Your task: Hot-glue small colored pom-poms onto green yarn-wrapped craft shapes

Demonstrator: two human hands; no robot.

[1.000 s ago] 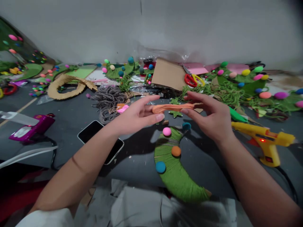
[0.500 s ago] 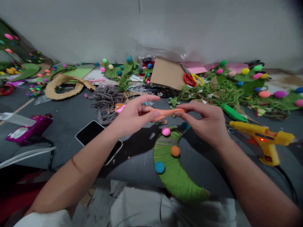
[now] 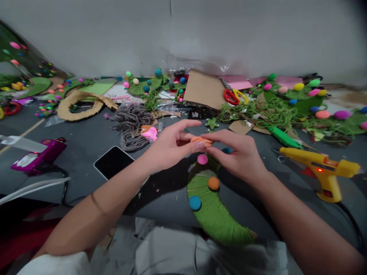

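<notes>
My left hand (image 3: 174, 143) and my right hand (image 3: 233, 151) meet above the table, both pinching a small lump of orange modelling clay (image 3: 202, 140) with thumb and fingers. The clay looks soft and folded, and my fingertips hide part of it. Just below lies a crescent wrapped in green yarn (image 3: 218, 217). On it sit a pink ball (image 3: 202, 159), an orange ball (image 3: 213, 183) and a blue ball (image 3: 195, 203). Another blue ball (image 3: 227, 150) shows partly behind my right hand.
A yellow glue gun (image 3: 321, 166) with a lit red light lies right, beside a green brush (image 3: 283, 136). On the left are a phone (image 3: 114, 162) and a purple tool (image 3: 40, 154). Grey yarn (image 3: 132, 124), scissors (image 3: 231, 97) and green yarn scraps (image 3: 258, 110) lie further back.
The orange clay was stretched into a strand between my hands; now it is a compact folded lump. My right hand has moved left, close to my left hand.
</notes>
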